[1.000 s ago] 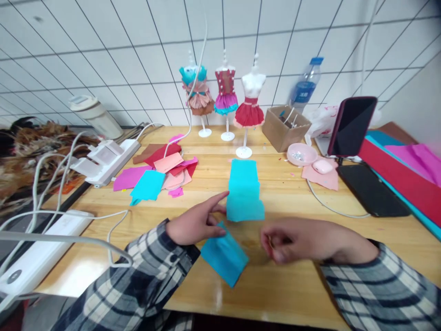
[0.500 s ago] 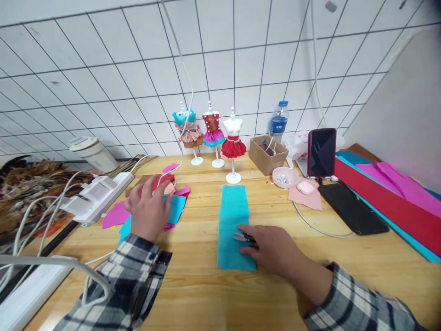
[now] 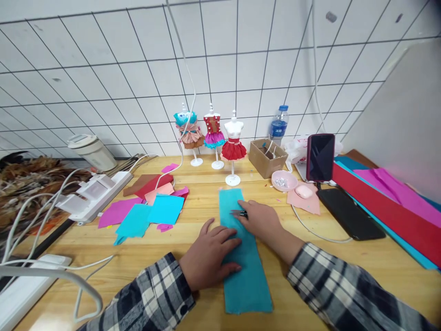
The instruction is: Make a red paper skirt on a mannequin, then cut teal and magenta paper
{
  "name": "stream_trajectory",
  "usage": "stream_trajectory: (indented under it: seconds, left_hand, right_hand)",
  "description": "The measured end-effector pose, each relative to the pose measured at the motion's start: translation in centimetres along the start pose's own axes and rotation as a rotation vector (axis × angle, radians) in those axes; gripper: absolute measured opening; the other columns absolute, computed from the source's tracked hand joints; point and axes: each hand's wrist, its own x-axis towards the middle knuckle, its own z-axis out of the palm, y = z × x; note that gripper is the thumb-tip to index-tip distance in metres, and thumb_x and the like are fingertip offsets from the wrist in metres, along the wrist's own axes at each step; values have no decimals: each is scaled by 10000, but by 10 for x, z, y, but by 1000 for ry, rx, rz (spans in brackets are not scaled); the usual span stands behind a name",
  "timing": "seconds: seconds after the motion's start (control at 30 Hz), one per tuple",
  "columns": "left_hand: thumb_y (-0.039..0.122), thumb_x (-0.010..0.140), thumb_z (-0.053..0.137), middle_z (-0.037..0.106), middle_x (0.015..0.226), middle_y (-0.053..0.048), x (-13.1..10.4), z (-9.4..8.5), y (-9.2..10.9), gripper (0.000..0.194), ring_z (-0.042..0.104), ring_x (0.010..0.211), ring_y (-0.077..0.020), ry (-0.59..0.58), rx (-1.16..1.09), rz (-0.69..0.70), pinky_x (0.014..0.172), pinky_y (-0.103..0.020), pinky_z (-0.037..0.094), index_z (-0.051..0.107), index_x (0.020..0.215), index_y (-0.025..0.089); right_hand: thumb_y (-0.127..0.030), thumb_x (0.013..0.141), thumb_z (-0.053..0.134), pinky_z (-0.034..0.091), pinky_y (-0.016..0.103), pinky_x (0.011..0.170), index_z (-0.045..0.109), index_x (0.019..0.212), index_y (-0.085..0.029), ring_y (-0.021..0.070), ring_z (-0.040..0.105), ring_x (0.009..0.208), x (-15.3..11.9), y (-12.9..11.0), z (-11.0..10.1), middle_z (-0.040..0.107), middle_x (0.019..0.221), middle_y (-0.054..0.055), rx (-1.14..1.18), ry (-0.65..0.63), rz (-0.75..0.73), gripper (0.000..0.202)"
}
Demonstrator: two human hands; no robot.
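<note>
A long teal strip lies flat on the wooden table, running from near the mannequins toward the front edge. My left hand rests on its left side with fingers spread, holding nothing. On the strip's upper right, my right hand is closed around small dark-handled scissors, whose blades point left over the fabric. Most of the handles are hidden by the fingers.
Cut fabric pieces lie on the left near a power strip. Behind stand dressed mini mannequins, a cardboard box and a pink dish. Phones and long colored sheets are on the right.
My left hand has moved from the fabric pieces onto the teal strip. The strip now extends further toward the front. My right hand has shifted slightly away from me with the scissors.
</note>
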Motion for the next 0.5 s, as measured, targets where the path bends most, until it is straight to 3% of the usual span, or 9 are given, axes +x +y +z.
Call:
stream_trajectory:
  seconds: [0.17, 0.3, 0.4, 0.5]
  left_hand:
    - [630, 737, 662, 595, 1313, -124, -3, -5, -7, 651, 538, 1187, -339, 46, 30, -112, 1087, -575, 248, 586, 1248, 234]
    - [590, 766, 655, 612, 1280, -139, -2, -10, -18, 589, 561, 1140, -337, 124, 100, -257, 1026, -530, 342, 611, 1218, 214]
    - [616, 767, 639, 589, 1323, -147, -3, -10, -24, 641, 538, 1185, -348, 148, 116, -298, 1046, -543, 320, 590, 1256, 205]
    - [622, 768, 634, 585, 1335, -145, -3, -7, -26, 649, 527, 1204, -351, 156, 106, -311, 1059, -556, 301, 586, 1265, 208]
  right_hand:
    - [-564, 910, 470, 454, 348, 783, 575, 1296, -308, 280, 653, 1007, 46, -23, 2, 696, 1115, 95, 11, -75, -216, 475]
    - [-532, 914, 493, 440, 364, 846, 456, 1410, -271, 287, 623, 1082, 72, -27, -2, 674, 1191, 113, 46, -55, -216, 562]
    - [-577, 927, 424, 441, 361, 845, 418, 1418, -256, 282, 613, 1102, 66, -23, -6, 645, 1252, 107, 97, 8, -113, 586]
    - [-565, 925, 411, 444, 356, 733, 608, 1174, -209, 294, 661, 937, 43, -18, -4, 713, 1036, 127, 122, 10, 34, 477]
